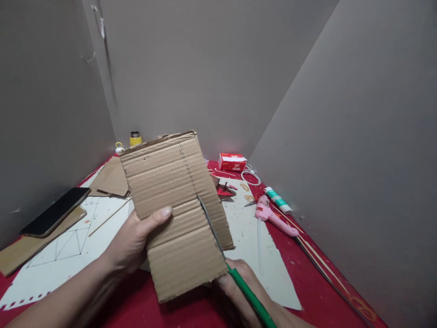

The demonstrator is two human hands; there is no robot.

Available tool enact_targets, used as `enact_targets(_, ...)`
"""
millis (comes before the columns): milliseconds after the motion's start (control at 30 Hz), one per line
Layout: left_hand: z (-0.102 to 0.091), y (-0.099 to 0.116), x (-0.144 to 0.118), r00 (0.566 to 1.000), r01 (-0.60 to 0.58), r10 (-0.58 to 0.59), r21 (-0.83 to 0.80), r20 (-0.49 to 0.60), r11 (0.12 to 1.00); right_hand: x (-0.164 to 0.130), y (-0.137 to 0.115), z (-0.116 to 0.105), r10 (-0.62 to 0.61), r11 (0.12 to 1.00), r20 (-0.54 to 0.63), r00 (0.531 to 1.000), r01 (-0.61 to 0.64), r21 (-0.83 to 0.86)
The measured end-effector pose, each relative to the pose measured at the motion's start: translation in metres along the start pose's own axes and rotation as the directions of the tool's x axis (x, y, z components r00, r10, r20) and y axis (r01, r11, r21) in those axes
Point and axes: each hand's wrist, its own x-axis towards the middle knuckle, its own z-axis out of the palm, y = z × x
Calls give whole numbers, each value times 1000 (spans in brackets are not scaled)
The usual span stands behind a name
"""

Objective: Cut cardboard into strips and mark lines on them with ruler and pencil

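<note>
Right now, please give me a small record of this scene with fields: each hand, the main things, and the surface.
left hand: left hand holds the corrugated cardboard sheet upright, thumb on its front
right hand: right hand grips green-handled scissors, blade in a cut in the sheet's right part
surface: red table cover with a white paper sheet
right side: pink glue gun, glue tube, thin wooden sticks
left side: black phone
back: red box, yellow bottle

No wording can be read anywhere here. The red box [232, 161] at the back of the worktop [314, 282] carries white markings, too small and blurred to make out. The white sheet [73, 241] shows only ruled pencil lines, no figures. The tube [278, 199] has green bands, no legible label.
</note>
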Motion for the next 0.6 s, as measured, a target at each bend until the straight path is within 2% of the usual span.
enact_targets(133, -2, 1, 5, 994, -87, 88, 24, -59, 996, -1, 9, -5, -44, 999, 54, 998, 44, 5)
enact_targets(200, -2, 0, 6, 992, -110, 112, 37, -63, 993, -2, 12, -6, -13, 1000, 64, 998, 12, 9)
enact_targets(367, -2, -5, 3, 998, -55, 55, 6, -41, 998, 0, 7, -6, 116, 993, 32, 993, -117, 32)
enact_targets(600, -1, -9, 1, 999, -3, 2, -28, -37, 1000, 3, -3, -1, 88, 996, -5, 996, -88, 21)
